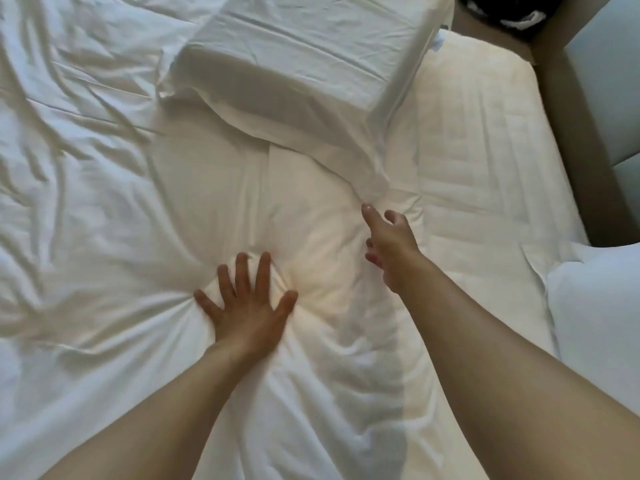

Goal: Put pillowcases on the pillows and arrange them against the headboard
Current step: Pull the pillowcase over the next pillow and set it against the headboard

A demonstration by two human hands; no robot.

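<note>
A white pillow [294,223] lies in the middle of the bed, dented under my left hand [244,303], which presses flat on it with fingers spread. My right hand [389,244] hovers at the pillow's right side, fingers apart, its fingertips touching a bunched corner of white pillowcase cloth [375,181]. That cloth runs up to a second white pillow in its case [294,60], which lies farther back with its loose open end toward me.
Crumpled white sheets [76,161] cover the bed's left half. A bare quilted mattress pad [485,161] shows on the right. Beyond the bed's right edge are a brown floor strip [575,140], a pale upholstered panel [609,74] and white bedding [595,313].
</note>
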